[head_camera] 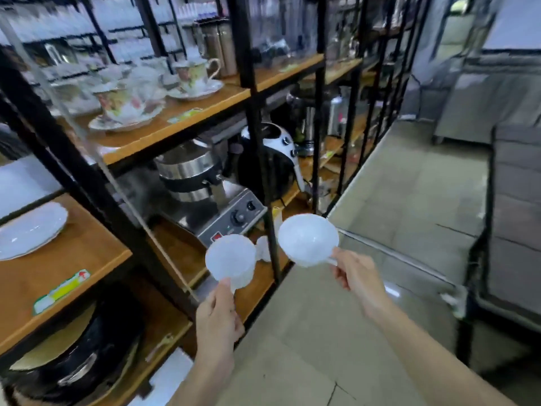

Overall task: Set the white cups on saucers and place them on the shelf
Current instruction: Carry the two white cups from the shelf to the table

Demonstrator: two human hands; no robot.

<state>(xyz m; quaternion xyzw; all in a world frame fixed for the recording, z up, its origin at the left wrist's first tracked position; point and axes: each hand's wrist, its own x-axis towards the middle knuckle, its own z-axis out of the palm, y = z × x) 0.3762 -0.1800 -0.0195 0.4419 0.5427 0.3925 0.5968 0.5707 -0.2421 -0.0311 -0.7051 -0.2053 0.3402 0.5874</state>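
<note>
I hold one white cup in each hand, in front of a black-framed shelf unit with wooden boards. My left hand (218, 315) grips the left white cup (231, 259) by its handle, mouth turned toward me. My right hand (355, 272) pinches the handle of the right white cup (307, 240), also tilted toward me. White saucers (29, 230) are stacked on the wooden shelf (73, 268) at the far left, well apart from both cups.
Floral cups on saucers (126, 109) fill the upper shelf. A steel waffle maker (205, 189) and a black-and-white appliance (272, 159) stand on the lower shelf behind the cups. Black posts (257, 142) divide the bays. Tiled floor (395, 200) lies to the right, a black pan (73, 356) at lower left.
</note>
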